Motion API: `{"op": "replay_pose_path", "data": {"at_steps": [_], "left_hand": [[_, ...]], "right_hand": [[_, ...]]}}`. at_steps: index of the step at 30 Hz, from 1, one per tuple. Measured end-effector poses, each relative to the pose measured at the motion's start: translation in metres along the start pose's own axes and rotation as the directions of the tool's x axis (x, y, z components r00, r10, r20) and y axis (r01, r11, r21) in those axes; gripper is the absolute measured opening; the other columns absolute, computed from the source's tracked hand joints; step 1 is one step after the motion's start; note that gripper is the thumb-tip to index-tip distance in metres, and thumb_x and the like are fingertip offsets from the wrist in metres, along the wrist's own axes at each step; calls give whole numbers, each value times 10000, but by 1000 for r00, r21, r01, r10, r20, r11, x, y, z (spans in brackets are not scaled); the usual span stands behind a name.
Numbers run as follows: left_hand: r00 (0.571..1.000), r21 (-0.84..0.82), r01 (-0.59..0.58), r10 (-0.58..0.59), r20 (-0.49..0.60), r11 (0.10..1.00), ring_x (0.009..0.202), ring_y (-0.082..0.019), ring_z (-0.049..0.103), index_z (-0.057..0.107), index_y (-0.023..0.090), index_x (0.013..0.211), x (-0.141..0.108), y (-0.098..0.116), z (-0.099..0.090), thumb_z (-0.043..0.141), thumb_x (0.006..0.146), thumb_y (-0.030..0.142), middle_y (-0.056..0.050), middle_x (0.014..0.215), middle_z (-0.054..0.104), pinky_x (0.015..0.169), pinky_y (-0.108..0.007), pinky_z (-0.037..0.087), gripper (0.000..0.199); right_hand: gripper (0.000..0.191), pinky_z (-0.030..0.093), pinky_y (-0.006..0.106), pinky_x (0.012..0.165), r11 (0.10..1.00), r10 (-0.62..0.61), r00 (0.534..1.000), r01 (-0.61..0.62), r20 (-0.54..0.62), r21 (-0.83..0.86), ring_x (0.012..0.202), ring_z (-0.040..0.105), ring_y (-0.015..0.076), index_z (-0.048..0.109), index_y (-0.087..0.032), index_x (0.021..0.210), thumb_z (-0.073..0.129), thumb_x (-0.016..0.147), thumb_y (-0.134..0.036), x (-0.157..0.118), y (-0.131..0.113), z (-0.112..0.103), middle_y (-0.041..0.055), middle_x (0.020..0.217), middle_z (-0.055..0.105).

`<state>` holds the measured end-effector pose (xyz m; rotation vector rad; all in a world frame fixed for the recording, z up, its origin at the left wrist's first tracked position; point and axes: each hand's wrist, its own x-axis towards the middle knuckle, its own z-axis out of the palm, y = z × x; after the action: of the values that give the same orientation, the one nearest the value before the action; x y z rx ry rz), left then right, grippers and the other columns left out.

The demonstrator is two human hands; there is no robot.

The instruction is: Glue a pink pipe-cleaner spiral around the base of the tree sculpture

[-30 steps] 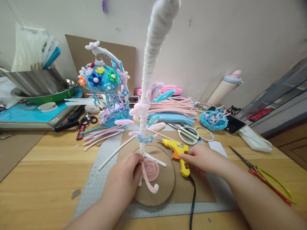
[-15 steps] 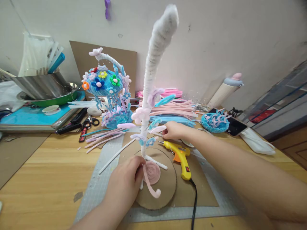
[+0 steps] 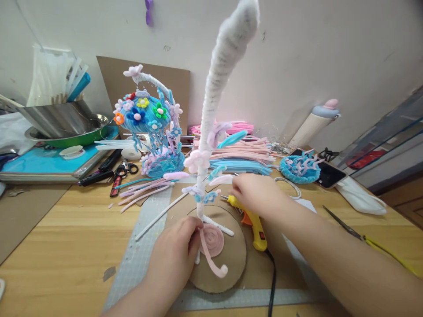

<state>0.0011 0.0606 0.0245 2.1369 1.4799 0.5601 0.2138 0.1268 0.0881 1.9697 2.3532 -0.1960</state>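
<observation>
My left hand (image 3: 176, 248) pinches a pink pipe cleaner (image 3: 209, 255) with a curled end, close to the foot of the white wrapped stem (image 3: 206, 114). Pale flowers and blue and lilac leaves sit along that stem. Its foot stands at a round cardboard disc (image 3: 228, 268), which bears a pink coiled spiral (image 3: 212, 240). My right hand (image 3: 253, 193) is over the front of the yellow glue gun (image 3: 259, 235), its fingers curled. What they hold, if anything, is hidden; I cannot tell whether they touch the gun.
Behind lie bundles of pink and blue pipe cleaners (image 3: 239, 166). A flowered blue jellyfish-like ornament (image 3: 148, 114) stands at back left, near black scissors (image 3: 125, 169). At right are a blue coiled piece (image 3: 300, 168), a phone (image 3: 332, 174) and a yellow-handled tool (image 3: 363, 237).
My right hand has moved right and nearer, from beside the leaves to over the glue gun. The yellow-handled tool now shows beyond my right arm. My left hand keeps its pinch.
</observation>
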Motion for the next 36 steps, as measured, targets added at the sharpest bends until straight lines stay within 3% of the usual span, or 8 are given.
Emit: {"op": "replay_pose_path", "data": {"at_steps": [2, 3, 5, 8, 12, 18, 26, 36], "left_hand": [[1000, -7, -13, 13, -5, 1000, 830, -204, 621, 565, 241, 918, 0, -1, 0, 458, 886, 197, -5, 890, 657, 689, -326, 444, 119], [1000, -11, -21, 21, -9, 1000, 840, -203, 621, 568, 241, 923, 0, -1, 1, 455, 891, 204, -8, 903, 658, 698, -328, 448, 123], [999, -17, -28, 27, -18, 999, 849, -203, 625, 571, 245, 951, 0, -1, 2, 456, 897, 226, -11, 916, 663, 706, -330, 452, 128], [999, -3, 34, -34, -39, 999, 774, -200, 626, 566, 240, 943, -1, -1, 4, 479, 888, 264, -2, 819, 660, 648, -312, 444, 106], [998, -24, 26, -27, -49, 999, 765, -184, 605, 571, 228, 855, -2, -1, 3, 498, 881, 274, -1, 815, 631, 653, -294, 440, 90], [998, -16, -26, 25, -54, 1000, 809, -171, 587, 616, 226, 855, -3, -3, 3, 497, 901, 254, -7, 865, 573, 695, -289, 435, 131], [993, 172, -52, 69, -91, 984, 751, -163, 580, 682, 269, 895, -4, -3, 3, 484, 924, 342, -7, 854, 572, 626, -278, 399, 213], [982, 180, -87, 114, -148, 980, 731, -148, 573, 690, 291, 932, -5, -6, 7, 510, 913, 345, 1, 847, 567, 611, -261, 405, 189]], "right_hand": [[168, 494, 412, 726, 994, -94, 996, 94, -9, 63, 834, 654, 296, 672, -190, 832, 534, 893, -265, -33, -10, 1, 108, 821, 682], [128, 495, 373, 765, 964, -224, 974, 226, -30, 139, 898, 645, 258, 662, -238, 942, 548, 886, -251, -46, -15, 4, 67, 930, 690], [268, 489, 279, 828, 875, -410, 909, 415, -74, 250, 995, 616, 181, 602, -338, 1122, 585, 866, -261, -64, -22, 12, -15, 1091, 671], [272, 452, 317, 926, 747, -491, 828, 560, -269, 358, 1061, 583, 203, 616, -310, 1127, 540, 878, -231, -70, -27, 27, 3, 1175, 645], [222, 433, 330, 928, 723, -460, 817, 572, -349, 386, 1064, 578, 211, 653, -286, 1030, 514, 892, -183, -63, -25, 34, -2, 1178, 639], [202, 389, 352, 868, 675, -558, 744, 665, -367, 320, 985, 582, 186, 681, -284, 983, 514, 916, -191, -53, -24, 37, -17, 1102, 678], [145, 375, 341, 789, 769, -344, 835, 513, -430, 381, 901, 582, 187, 704, -231, 950, 565, 919, -205, -34, -17, 58, 23, 966, 707], [154, 360, 333, 739, 772, -332, 807, 530, -489, 351, 835, 561, 192, 705, -205, 912, 565, 905, -140, -31, -20, 69, 30, 888, 704]]}}
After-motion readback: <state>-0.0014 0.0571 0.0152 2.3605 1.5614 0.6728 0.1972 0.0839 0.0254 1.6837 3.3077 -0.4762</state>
